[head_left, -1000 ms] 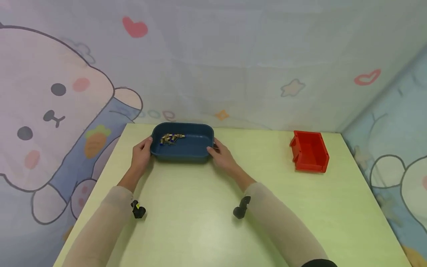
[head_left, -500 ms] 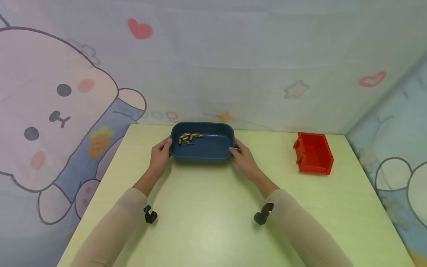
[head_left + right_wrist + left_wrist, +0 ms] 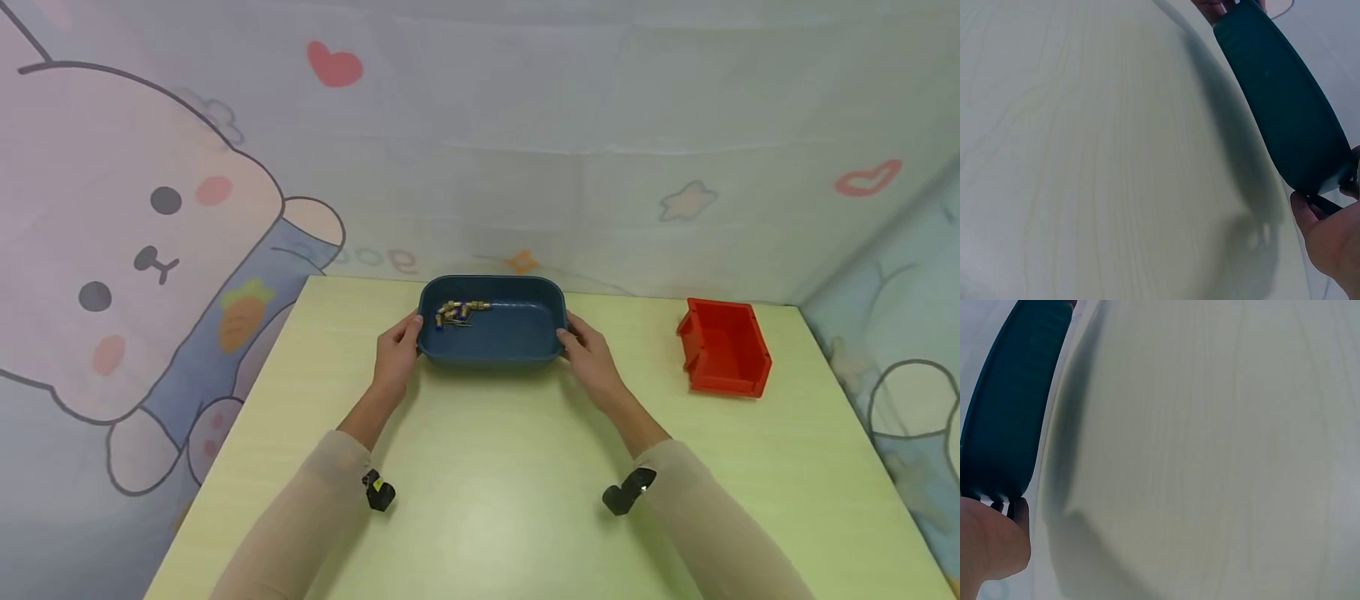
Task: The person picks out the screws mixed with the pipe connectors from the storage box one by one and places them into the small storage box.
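Observation:
A dark blue rectangular tray (image 3: 495, 360) is held at the far side of the table, between both hands. My left hand (image 3: 396, 354) grips its left end, thumb near the rim, and my right hand (image 3: 591, 358) grips the right end. Several small brass fittings (image 3: 451, 314) with blue bits lie heaped in its left half. In the left wrist view the tray's side (image 3: 1013, 394) stands apart from its shadow, so it hangs above the tabletop. The right wrist view shows the tray's long side (image 3: 1279, 100) too. Fingers under the tray are partly hidden.
A red open-front plastic bin (image 3: 725, 350) stands on the pale table (image 3: 510, 483) at the far right. Behind the table's back edge hangs a printed cloth (image 3: 480, 167). A small black device (image 3: 378, 492) sits on each wrist.
Both hands have carried the tray to the right along the back of the table, closer to the red bin. The fittings keep their place in it. The head view has shifted slightly.

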Motion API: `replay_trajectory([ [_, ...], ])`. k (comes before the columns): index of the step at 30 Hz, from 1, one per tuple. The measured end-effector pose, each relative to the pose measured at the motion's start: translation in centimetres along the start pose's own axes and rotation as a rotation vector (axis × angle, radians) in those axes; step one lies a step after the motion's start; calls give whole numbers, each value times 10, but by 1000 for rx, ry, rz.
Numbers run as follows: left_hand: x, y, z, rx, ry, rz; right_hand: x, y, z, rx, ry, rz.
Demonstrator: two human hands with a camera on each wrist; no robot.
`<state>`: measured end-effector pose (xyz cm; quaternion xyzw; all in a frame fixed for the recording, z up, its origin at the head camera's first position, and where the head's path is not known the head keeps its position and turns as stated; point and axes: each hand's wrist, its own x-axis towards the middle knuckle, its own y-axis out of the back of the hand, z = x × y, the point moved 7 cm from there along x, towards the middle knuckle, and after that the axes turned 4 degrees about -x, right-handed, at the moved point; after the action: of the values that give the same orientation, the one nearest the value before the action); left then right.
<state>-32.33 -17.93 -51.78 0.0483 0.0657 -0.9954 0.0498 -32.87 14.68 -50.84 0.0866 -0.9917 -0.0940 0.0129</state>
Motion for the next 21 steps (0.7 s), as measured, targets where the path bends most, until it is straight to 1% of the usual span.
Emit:
replay_trajectory([
  [1,1,-2,-6,-3,-8,0,-1,3,1,-2,0,-1],
  [3,-1,-8,-9,-3,-19,-7,-4,8,2,-6,3,2],
  [9,-4,-25,-15,27,-19,-15,-16,25,5,-11,8,36],
  [13,-7,-34,-18,43,-14,-15,-21,34,8,-23,7,63],
  [21,-13,-41,-21,40,-35,-20,-26,39,18,-8,-13,78],
])
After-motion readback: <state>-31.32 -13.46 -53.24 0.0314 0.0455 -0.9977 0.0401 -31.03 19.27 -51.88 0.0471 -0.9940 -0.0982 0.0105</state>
